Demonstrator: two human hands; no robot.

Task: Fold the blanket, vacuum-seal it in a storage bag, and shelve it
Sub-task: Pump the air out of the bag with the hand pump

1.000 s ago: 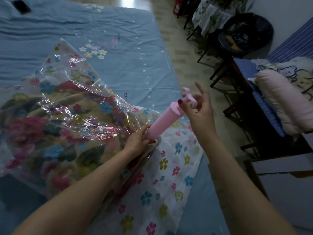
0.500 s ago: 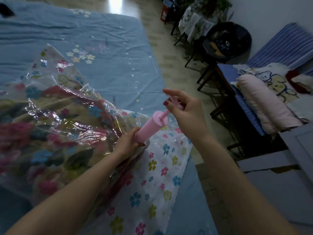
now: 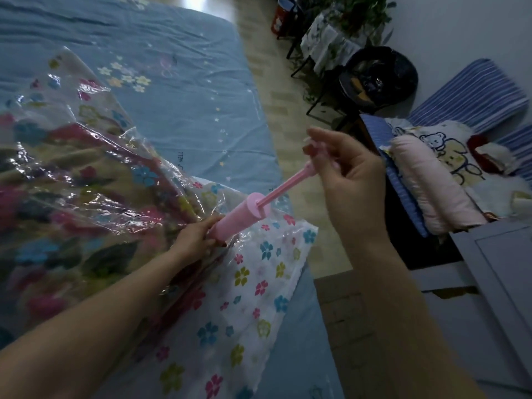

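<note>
A clear storage bag (image 3: 253,283) printed with small flowers lies on the blue bed (image 3: 172,67), and a flowered blanket (image 3: 72,191) fills its left part. A pink hand pump (image 3: 239,217) stands tilted on the bag. My left hand (image 3: 195,236) grips the pump's barrel at its base, against the bag. My right hand (image 3: 345,180) pinches the pump's handle, and the thin pink plunger rod (image 3: 285,188) shows between barrel and handle, pulled well out. The valve under the pump is hidden.
To the right of the bed runs a tiled floor strip (image 3: 276,90). A bench with striped cushions, a pink rolled pillow (image 3: 431,185) and a bear-print cloth stands at the right. A dark round chair (image 3: 380,73) and plants are at the back. A grey cabinet (image 3: 489,277) sits at lower right.
My right hand has pulled the pump's handle up and away from the barrel, drawing the plunger rod out. My left hand keeps its hold on the barrel.
</note>
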